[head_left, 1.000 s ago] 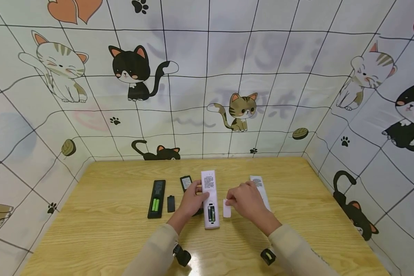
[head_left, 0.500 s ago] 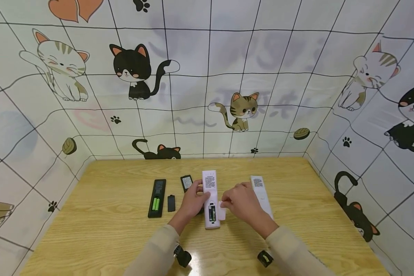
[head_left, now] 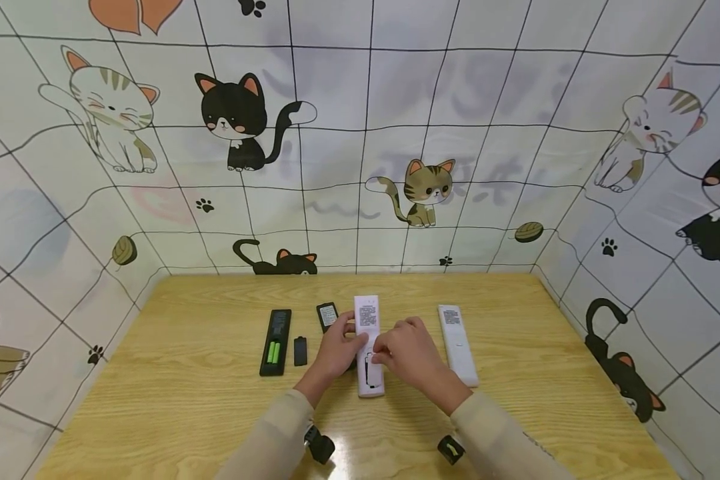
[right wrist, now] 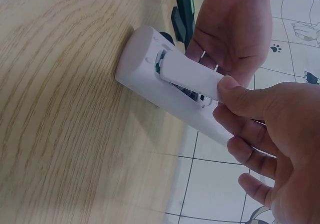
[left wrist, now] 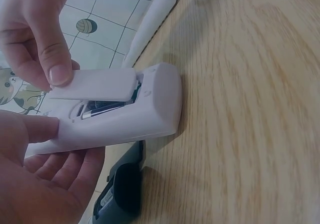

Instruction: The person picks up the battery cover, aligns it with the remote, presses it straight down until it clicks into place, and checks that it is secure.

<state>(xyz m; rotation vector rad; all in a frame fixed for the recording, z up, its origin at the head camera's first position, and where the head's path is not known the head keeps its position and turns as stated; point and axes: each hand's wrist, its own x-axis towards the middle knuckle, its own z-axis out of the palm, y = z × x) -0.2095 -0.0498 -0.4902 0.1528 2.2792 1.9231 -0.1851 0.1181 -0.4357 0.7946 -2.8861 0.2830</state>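
My left hand (head_left: 336,350) grips a white remote control (head_left: 368,313) by its sides, back face up, in the middle of the table. Between the thumb and fingers of my right hand (head_left: 411,353) is the white battery cover (left wrist: 102,84). It lies tilted over the remote's battery bay, its far end at the bay's end edge and its near end raised. Under it, batteries (left wrist: 102,109) show inside the bay in the left wrist view. In the right wrist view the cover (right wrist: 190,74) slants above the same opening, with my right thumb on its top.
Left on the wooden table (head_left: 204,400) lie a black remote (head_left: 275,343) with two green batteries and a small black cover (head_left: 300,351). Another black remote (head_left: 327,313) is partly hidden behind my left hand. A second white remote (head_left: 458,347) lies at the right.
My right hand has moved left with the battery cover, from beside the white remote to over its battery bay. The left hand keeps its grip on the remote.
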